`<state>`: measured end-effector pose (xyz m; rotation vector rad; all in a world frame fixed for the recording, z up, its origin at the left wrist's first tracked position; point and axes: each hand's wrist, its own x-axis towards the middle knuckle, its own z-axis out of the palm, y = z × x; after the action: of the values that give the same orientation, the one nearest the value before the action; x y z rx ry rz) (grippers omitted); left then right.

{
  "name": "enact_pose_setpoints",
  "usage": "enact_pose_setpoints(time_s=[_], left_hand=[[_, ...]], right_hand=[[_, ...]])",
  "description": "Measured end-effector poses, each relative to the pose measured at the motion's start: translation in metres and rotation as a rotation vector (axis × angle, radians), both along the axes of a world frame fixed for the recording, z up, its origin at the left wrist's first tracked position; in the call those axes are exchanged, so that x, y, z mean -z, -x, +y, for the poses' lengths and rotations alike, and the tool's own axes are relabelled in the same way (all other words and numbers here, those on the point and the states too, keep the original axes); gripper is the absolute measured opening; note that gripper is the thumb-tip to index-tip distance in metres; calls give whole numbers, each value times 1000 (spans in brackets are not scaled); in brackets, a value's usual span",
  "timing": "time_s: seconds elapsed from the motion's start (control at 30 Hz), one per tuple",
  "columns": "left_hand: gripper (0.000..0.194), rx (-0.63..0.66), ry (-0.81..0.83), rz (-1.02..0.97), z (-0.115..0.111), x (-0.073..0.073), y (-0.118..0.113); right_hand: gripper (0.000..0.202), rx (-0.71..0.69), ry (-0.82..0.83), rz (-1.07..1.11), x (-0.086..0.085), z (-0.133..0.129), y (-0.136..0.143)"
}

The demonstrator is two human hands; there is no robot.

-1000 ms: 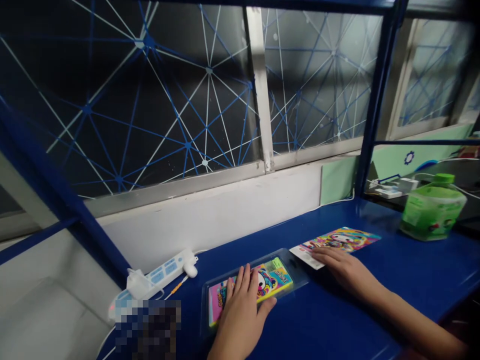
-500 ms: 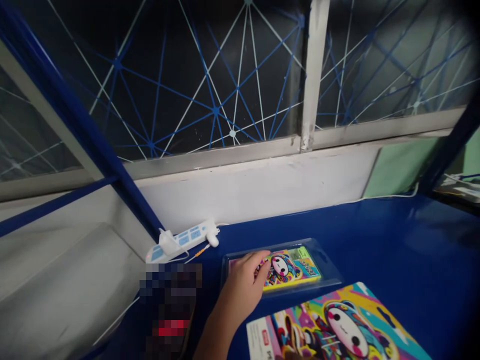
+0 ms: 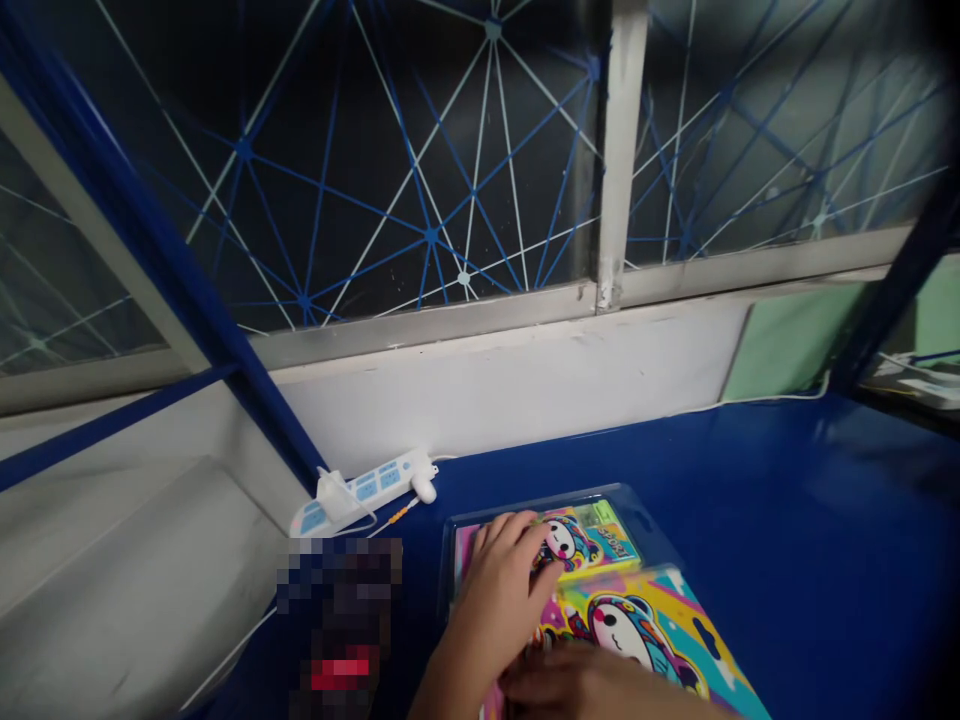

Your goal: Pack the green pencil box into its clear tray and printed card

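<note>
Two hands on a bright cartoon card and its clear pack, on the blue bench.

The printed card (image 3: 637, 630) overlaps the near edge of the plastic pack (image 3: 555, 540). Left hand (image 3: 502, 590) lies flat, fingers spread on the pack; right hand (image 3: 592, 685) presses the card's near end, grip unclear. Left of the pack, a white power strip (image 3: 364, 490) lies against the wall.

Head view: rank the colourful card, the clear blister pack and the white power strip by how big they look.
1. Colourful card: looks largest, though it lies nearest the camera and runs off the bottom edge.
2. Clear blister pack: partly covered by the left hand and the card, so unsure against it.
3. White power strip: smallest, farthest.
</note>
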<state>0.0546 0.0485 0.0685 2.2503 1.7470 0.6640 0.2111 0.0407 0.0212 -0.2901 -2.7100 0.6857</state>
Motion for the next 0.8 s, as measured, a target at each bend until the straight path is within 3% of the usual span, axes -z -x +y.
enact_pose_setpoints(time_s=[0.07, 0.1, 0.2, 0.33, 0.57, 0.8], left_hand=[[37, -25, -17, 25, 3, 2, 3], [38, -41, -32, 47, 4, 3, 4], [41, -80, -75, 130, 8, 7, 7], [44, -79, -77, 174, 13, 17, 7], [47, -58, -145, 249, 27, 32, 13], [44, -88, -233, 291, 25, 30, 11]], right_hand=[[26, 15, -24, -16, -40, 23, -22], [26, 122, -40, -16, -57, 35, -33], [24, 376, -90, -55, -80, 75, -63], [61, 427, -125, -250, -73, 110, -81], [70, 439, -67, -285, -61, 130, -69], [74, 473, 105, -225, -52, 136, -72]])
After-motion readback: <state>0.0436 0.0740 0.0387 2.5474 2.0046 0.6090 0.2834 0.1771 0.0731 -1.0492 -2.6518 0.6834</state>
